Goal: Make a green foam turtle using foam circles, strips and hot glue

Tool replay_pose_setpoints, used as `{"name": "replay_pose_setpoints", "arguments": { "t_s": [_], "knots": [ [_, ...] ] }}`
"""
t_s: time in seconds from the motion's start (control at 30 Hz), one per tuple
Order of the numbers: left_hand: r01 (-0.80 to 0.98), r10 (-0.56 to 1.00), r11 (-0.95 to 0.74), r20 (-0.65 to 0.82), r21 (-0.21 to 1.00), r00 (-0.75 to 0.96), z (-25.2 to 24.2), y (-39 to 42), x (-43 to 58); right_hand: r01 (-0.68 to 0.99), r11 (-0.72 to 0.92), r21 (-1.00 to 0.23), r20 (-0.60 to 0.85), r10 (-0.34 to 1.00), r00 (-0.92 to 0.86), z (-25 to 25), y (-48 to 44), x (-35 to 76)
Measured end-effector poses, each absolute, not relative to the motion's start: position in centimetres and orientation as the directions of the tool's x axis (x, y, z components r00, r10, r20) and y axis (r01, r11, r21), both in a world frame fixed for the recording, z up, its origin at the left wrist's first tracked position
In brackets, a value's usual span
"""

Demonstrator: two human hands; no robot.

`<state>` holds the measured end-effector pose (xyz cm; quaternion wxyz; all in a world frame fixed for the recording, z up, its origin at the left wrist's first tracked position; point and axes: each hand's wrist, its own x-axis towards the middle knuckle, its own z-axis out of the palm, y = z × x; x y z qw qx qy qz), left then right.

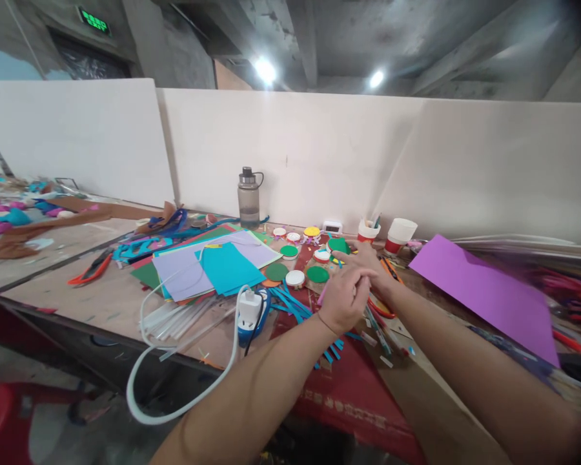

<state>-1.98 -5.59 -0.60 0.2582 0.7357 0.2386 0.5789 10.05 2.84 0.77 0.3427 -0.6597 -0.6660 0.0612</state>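
My left hand is closed, its fingers curled against my right hand. Anything inside it is hidden. A bit of purple paper shows at its left edge; I cannot tell if the hand holds it. Crossing just behind, my right hand has a finger stretched out to the left, and nothing shows in it. By that finger lies a green paper piece. Round lids or discs sit left of the hands, among them a green disc and a white lid. Blue paper strips spread below them.
Blue paper tops a stack of coloured sheets at left, with a power strip and looped white cable in front. A water bottle stands by the partition. Two white cups are behind my hands; a purple sheet lies right.
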Motion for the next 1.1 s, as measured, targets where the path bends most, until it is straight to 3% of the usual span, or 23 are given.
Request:
{"name": "replay_pose_setpoints", "arguments": {
  "t_s": [0.13, 0.53, 0.9, 1.1],
  "knots": [
    [0.044, 0.615, -0.781, 0.753, 0.623, 0.235, -0.5, -5.8, -2.0, 0.837, 0.166, -0.521, 0.29, 0.957, -0.01, 1.0, 4.6, 6.8],
    [-0.002, 0.718, -0.694, 0.693, 0.72, 0.062, 0.0, -5.9, -2.0, 0.836, 0.307, -0.454, 0.317, 0.933, -0.17, 0.2, 10.1, 0.4],
    [0.022, 0.727, -0.685, 0.681, 0.728, 0.092, -0.2, -5.9, -1.8, 0.915, 0.067, -0.397, 0.277, 0.96, 0.05, 0.9, 13.7, 2.7],
    [0.026, 0.722, -0.69, 0.686, 0.723, 0.093, 0.0, -6.0, -1.9, 0.888, 0.074, -0.454, 0.229, 0.973, 0.035, 0.9, 14.8, 2.1]
  ]
}}
